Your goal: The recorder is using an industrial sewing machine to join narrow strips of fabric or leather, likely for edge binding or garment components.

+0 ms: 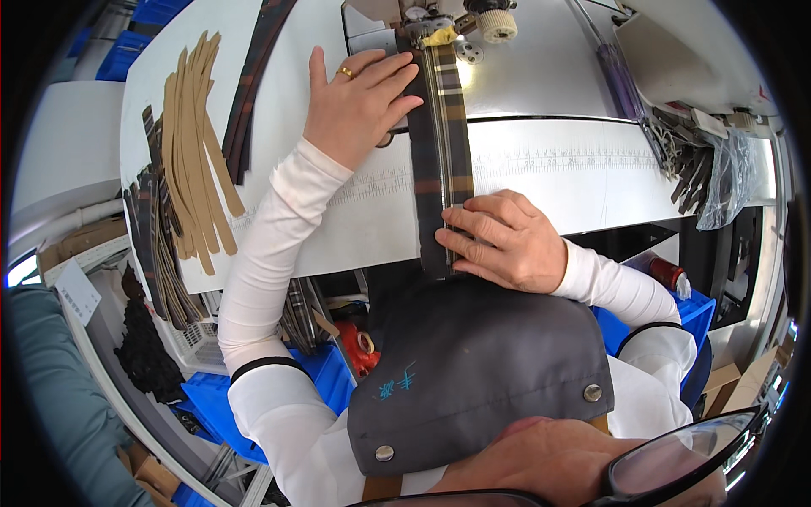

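Observation:
A long plaid fabric strip [428, 160], dark on the left and brown on the right, runs from the sewing machine toward me. A zipper [443, 127] with pale teeth lies lengthwise along it. Its far end is under the presser-foot area [427, 30], beside a small yellow piece [440, 36]. My left hand [359, 101] lies palm down, fingers spread, with its fingertips at the strip's left edge close to the machine. Nearer me, my right hand [511, 241] rests on the strip's right side near the table edge, its fingers slightly bent and apart.
Tan strips [190, 152] and darker plaid strips [152, 237] lie at the left of the white table [338, 237]. Another dark plaid strip [253, 76] is behind my left hand. At the right are a clear plastic bag [725, 182] and a red spool [667, 275]. Blue bins [317, 372] stand below.

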### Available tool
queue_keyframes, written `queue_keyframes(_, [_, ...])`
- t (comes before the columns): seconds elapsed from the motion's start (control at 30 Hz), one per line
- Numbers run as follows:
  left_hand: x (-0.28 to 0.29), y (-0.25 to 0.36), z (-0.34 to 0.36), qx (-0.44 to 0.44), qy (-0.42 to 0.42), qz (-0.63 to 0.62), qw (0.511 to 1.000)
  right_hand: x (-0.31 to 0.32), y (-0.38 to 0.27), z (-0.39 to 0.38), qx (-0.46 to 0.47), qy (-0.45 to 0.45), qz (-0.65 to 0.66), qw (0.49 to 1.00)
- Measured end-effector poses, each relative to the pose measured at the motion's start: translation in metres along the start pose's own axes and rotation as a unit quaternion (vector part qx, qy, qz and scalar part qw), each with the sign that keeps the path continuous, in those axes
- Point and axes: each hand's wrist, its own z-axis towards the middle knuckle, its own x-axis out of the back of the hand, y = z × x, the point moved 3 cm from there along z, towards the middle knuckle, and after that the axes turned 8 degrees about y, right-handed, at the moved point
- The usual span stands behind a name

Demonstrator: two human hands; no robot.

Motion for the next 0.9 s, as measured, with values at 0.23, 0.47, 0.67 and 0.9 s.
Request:
queue_keyframes(0.23, [-0.008,-0.009,0.005,0.020,-0.029,-0.050,0.998,0.003,0.005,0.004,0.001,0.015,0.013,1.000])
queue_keyframes(0.47, [-0.007,-0.006,0.003,0.034,-0.014,-0.055,0.998,0.008,0.008,0.002,0.004,-0.016,0.013,1.000])
queue_keyframes(0.67, [-0.005,-0.009,0.003,0.050,-0.030,-0.087,0.994,0.008,0.009,0.000,-0.002,-0.016,0.010,1.000])
queue_keyframes(0.9, [-0.007,-0.014,0.005,0.053,-0.033,-0.106,0.992,0.008,0.013,0.004,0.002,-0.014,0.011,1.000])
